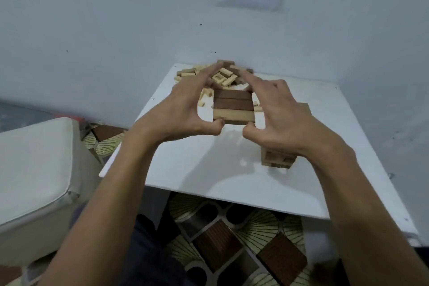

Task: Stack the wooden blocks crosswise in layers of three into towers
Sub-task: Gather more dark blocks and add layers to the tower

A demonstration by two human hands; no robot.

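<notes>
A flat layer of three wooden blocks [233, 106], two dark brown and one pale, lies side by side on the white table [204, 169]. My left hand [183, 109] frames its left side, with the thumb tip against the near left corner and the fingers stretched straight along the far side. My right hand [283, 111] mirrors it on the right, its thumb at the near right corner. A pile of loose pale and brown blocks [224, 75] lies just beyond my fingertips. A stacked tower [277, 158] stands at the right, mostly hidden behind my right wrist.
The table's far edge meets a pale wall close behind the pile. A white cushioned seat [34, 165] stands left of the table. Patterned floor [220, 239] shows under the table's near edge.
</notes>
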